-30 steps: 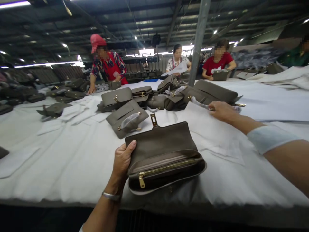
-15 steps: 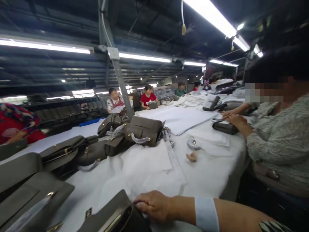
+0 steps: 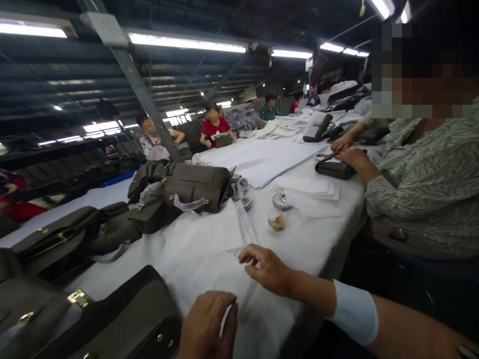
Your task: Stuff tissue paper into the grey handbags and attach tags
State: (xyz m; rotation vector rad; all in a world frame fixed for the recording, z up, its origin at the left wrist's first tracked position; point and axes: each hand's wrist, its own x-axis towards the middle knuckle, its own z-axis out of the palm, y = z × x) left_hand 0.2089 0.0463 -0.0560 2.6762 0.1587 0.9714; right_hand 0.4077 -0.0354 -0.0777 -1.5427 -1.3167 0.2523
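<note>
My left hand (image 3: 208, 325) is at the bottom edge with its fingers curled, and a strip of white sheet (image 3: 209, 249) shows between thumb and fingers. It sits against the right end of a dark grey-brown handbag (image 3: 127, 319) with gold studs. My right hand (image 3: 268, 269), with a pale blue wristband, hovers over the same sheet, fingers bent and apart, fingertips at the sheet's edge.
A heap of grey-brown handbags (image 3: 194, 187) lies on the white-covered table (image 3: 314, 239) to the left and ahead. A person in a patterned shirt (image 3: 422, 189) sits close on the right, handling a dark pouch (image 3: 334, 168). Tape rolls (image 3: 279, 200), stacked white sheets and other workers lie farther along.
The view has swung right along the table. My right hand left the bag's edge and rose over the white sheet. My left hand, out of view half a second ago, now shows beside the bag.
</note>
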